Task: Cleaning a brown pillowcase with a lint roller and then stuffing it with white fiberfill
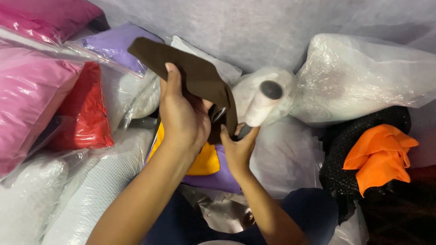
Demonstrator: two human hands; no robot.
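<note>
Two bare hands are being worked at frame centre over a lap crowded w/ fabric. A brown felt strip point(190, 68) is being gripped by the left hand point(181, 118), fingers clenched round its lower end, the strip slanting up toward 10 o'clock. Something dark, possibly scissors point(220, 113), is being grasped by the right hand point(238, 147) where it is meeting the strip; the tool is mostly being hidden.

Judged risk: the soft strip is being held at one end only, so it may be folding or slipping off line, and fingertips are sitting close to the metal.

Room is being squeezed: pink bags point(32, 90) and a red bag point(84, 109) at 9 o'clock, a clear bag point(363, 77) at 2, orange cloth point(379, 154) at 3. Yellow and purple felt point(209, 168) is lying just beneath the hands.
</note>
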